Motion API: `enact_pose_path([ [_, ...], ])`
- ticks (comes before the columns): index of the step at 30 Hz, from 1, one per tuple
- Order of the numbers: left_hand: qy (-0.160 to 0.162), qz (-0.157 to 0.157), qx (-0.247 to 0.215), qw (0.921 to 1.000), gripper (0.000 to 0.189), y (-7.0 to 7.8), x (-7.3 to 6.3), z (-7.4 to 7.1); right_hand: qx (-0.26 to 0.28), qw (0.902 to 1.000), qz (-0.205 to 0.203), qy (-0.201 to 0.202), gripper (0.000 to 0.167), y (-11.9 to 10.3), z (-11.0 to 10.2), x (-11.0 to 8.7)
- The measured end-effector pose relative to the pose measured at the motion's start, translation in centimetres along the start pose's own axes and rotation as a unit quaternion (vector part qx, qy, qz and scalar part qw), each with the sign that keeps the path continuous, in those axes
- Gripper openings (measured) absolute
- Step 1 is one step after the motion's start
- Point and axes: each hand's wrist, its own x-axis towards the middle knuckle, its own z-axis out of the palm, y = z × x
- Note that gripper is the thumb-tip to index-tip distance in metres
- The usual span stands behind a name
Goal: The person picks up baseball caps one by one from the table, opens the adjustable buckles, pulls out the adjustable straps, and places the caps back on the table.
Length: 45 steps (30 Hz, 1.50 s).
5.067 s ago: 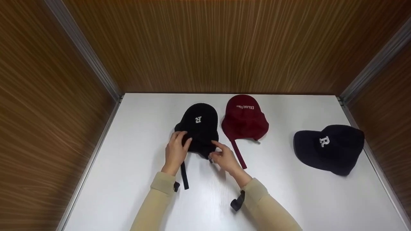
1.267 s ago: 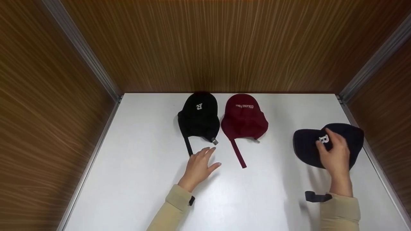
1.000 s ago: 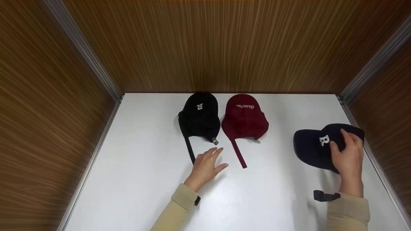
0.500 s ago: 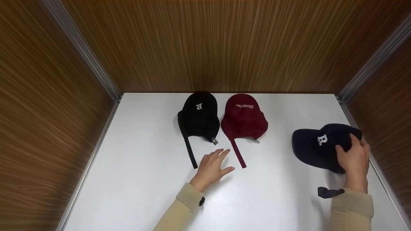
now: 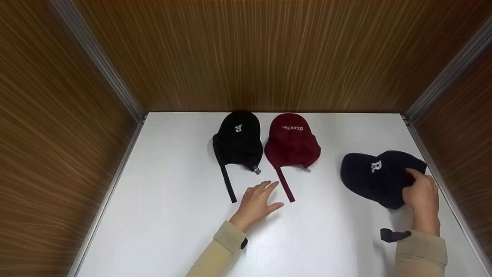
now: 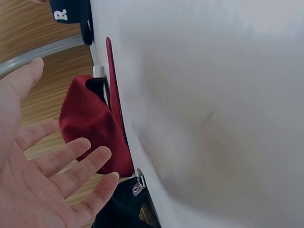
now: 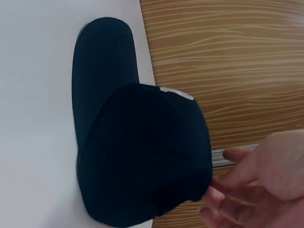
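At the right of the table, a navy baseball cap [image 5: 390,184] with a white R lies with its brim pointing left. My right hand [image 5: 423,196] grips the back of its crown; in the right wrist view, the fingertips [image 7: 216,194] meet the cap's rear edge. My left hand [image 5: 253,206] hovers near the table's middle, fingers spread and holding nothing. Beyond it lie a black baseball cap [image 5: 240,144] with a loose strap and metal buckle [image 5: 256,169], and a dark red baseball cap [image 5: 293,148], side by side with brims toward the back wall.
A white table [image 5: 161,215] carries everything. Wood-grain panels rise at the back [image 5: 246,57] and both sides, with metal corner rails [image 5: 103,61]. The navy cap lies close to the right panel [image 5: 461,134]. The red cap's strap [image 5: 285,184] stretches toward the left hand.
The black cap has been pushed back level with the red one and released. My right hand has moved to the navy cap's back and shifted it slightly left. My left hand has drifted right.
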Motion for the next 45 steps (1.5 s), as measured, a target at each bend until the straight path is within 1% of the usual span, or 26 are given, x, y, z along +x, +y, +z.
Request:
enact_pose_path([
  [2, 0.002, 0.004, 0.005, 1.0, 0.065, 0.1, 0.0, 0.1, -0.002, 0.9998, -0.018, -0.002, 0.06, 0.1, 0.1, -0.2],
  [4, 0.003, 0.006, 0.003, 1.0, 0.065, 0.2, 0.1, 0.1, -0.008, 0.9993, -0.035, 0.0, 0.058, 0.2, 0.2, -0.3],
  [13, -0.017, 0.009, 0.0, 0.9998, 0.064, 1.0, 0.5, 0.5, -0.022, 0.9937, -0.096, 0.052, 0.035, 0.8, 1.1, -0.7],
  [16, -0.018, 0.014, -0.002, 0.9997, 0.063, 1.4, 0.7, 0.7, -0.027, 0.9909, -0.115, 0.065, 0.028, 0.7, 1.2, -0.9],
  [20, -0.013, 0.026, -0.013, 0.9995, 0.06, 1.9, 1.1, 1.0, -0.031, 0.9858, -0.147, 0.076, 0.023, 0.2, 1.4, -1.2],
  [23, -0.015, 0.033, -0.022, 0.9991, 0.059, 2.4, 1.5, 1.2, -0.03, 0.9786, -0.184, 0.088, 0.02, -0.5, 1.7, -1.7],
  [26, -0.017, 0.04, -0.024, 0.9988, 0.058, 2.8, 1.9, 1.3, -0.031, 0.9685, -0.226, 0.1, 0.018, -1.5, 2.1, -2.2],
  [29, -0.02, 0.044, -0.029, 0.9984, 0.057, 3.1, 2.2, 1.3, -0.035, 0.959, -0.262, 0.102, 0.016, -2.5, 2.6, -2.8],
  [33, -0.019, 0.051, -0.038, 0.9978, 0.054, 3.5, 2.4, 1.4, -0.038, 0.9473, -0.301, 0.103, 0.016, -3.9, 3.2, -3.6],
  [41, 0.016, 0.09, -0.037, 0.9951, 0.045, 4.3, 2.8, 2.0, -0.045, 0.9216, -0.371, 0.105, 0.015, -6.7, 4.8, -4.6],
  [45, 0.028, 0.091, -0.05, 0.9942, 0.04, 4.8, 3.0, 2.3, -0.049, 0.9092, -0.398, 0.111, 0.015, -7.9, 5.6, -5.0],
])
